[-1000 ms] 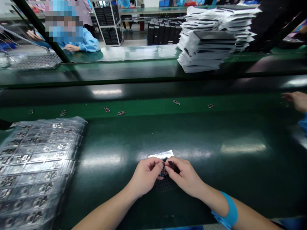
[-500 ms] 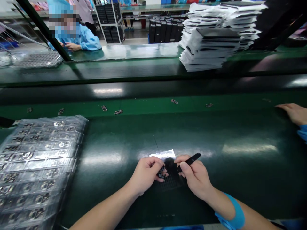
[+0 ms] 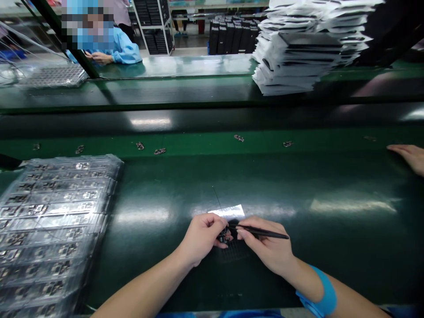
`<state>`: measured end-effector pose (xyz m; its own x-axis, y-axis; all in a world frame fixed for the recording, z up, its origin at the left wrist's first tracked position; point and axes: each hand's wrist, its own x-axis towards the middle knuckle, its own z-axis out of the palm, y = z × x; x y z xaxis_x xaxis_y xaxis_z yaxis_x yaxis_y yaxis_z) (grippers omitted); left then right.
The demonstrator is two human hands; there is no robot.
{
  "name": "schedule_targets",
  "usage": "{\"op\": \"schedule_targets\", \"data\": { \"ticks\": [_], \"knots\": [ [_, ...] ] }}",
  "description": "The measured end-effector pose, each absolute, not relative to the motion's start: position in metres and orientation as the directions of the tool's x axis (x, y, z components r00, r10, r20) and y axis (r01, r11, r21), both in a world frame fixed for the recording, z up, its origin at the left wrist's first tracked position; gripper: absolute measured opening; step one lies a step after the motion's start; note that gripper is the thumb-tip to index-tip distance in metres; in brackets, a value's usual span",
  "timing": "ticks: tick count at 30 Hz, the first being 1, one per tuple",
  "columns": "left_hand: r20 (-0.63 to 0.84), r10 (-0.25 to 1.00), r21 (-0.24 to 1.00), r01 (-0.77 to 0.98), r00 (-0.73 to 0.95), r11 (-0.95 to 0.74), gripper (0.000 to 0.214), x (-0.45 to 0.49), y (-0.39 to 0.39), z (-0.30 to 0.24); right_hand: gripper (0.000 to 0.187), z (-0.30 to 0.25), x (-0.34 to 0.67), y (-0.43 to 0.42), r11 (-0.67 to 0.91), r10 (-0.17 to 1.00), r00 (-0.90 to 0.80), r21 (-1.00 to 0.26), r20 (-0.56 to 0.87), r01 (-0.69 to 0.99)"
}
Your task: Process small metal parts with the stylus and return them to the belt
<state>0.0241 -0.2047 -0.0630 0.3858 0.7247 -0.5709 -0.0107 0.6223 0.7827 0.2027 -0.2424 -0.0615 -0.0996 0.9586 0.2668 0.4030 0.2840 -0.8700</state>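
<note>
My left hand point(image 3: 206, 233) pinches a small circuit board point(image 3: 225, 236) with a thin dark wire point(image 3: 217, 196) running up from it. In my right hand point(image 3: 266, 247) lies a pair of black tweezers point(image 3: 265, 232), its tip pointing left and reaching the board. Whether the tweezers grip a part of it is too small to tell. A shiny silvery-white sheet point(image 3: 233, 212) lies just beyond my fingers. Under my hands a dark gridded patch point(image 3: 235, 251) shows on the green work surface point(image 3: 159, 260).
Clear plastic trays point(image 3: 62, 221) full of small boards stand at the left. Several loose boards point(image 3: 160, 151) lie along the green belt point(image 3: 198, 145). Another person's hand point(image 3: 409, 157) rests at the right. White-wrapped stacks point(image 3: 298, 62) stand behind; a co-worker in blue point(image 3: 126, 46) sits opposite.
The tweezers have swung from pointing up right to nearly level, their tip now at the board. My left hand stays almost still. The boards on the belt appear shifted slightly left.
</note>
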Motion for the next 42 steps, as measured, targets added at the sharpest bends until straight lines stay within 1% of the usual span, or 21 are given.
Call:
{"op": "schedule_targets", "data": {
  "ticks": [6,11,14,22,26,31,38,42],
  "knots": [
    [-0.562,0.731,0.796,0.012,0.388,0.605,0.019,0.0239,-0.2056,-0.0653,0.006,-0.0636,0.2004,-0.2417,0.275,0.961,-0.107,-0.868,0.253,0.414],
    [-0.561,0.73,0.797,0.017,0.391,0.604,0.019,0.0239,-0.2058,-0.0654,0.011,-0.063,0.2004,-0.2418,0.269,0.963,-0.133,-0.868,0.235,0.417],
    [-0.568,0.728,0.792,0.014,0.384,0.61,0.019,0.0244,-0.2056,-0.0645,0.01,-0.0632,0.2006,-0.2418,0.271,0.962,-0.14,-0.868,0.234,0.415],
    [-0.581,0.717,0.768,-0.032,0.385,0.64,0.02,0.0253,-0.2048,-0.0626,0.01,-0.0639,0.2005,-0.2403,0.32,0.948,-0.136,-0.857,0.289,0.405],
    [-0.582,0.713,0.759,-0.054,0.39,0.649,0.019,0.0251,-0.2051,-0.0615,0.01,-0.0631,0.2002,-0.2402,0.292,0.956,-0.12,-0.866,0.266,0.406],
    [-0.587,0.712,0.76,-0.04,0.385,0.649,0.018,0.0248,-0.2051,-0.0609,0.01,-0.0637,0.2005,-0.2411,0.258,0.966,-0.111,-0.884,0.233,0.389],
    [-0.591,0.708,0.754,-0.047,0.386,0.655,0.02,0.0246,-0.2052,-0.0636,0.012,-0.0647,0.2,-0.2409,0.261,0.965,-0.098,-0.883,0.241,0.391],
    [-0.599,0.707,0.751,-0.044,0.376,0.659,0.017,0.0253,-0.2051,-0.062,0.011,-0.0634,0.1993,-0.2407,0.256,0.967,-0.091,-0.891,0.239,0.376]
  ]
}}
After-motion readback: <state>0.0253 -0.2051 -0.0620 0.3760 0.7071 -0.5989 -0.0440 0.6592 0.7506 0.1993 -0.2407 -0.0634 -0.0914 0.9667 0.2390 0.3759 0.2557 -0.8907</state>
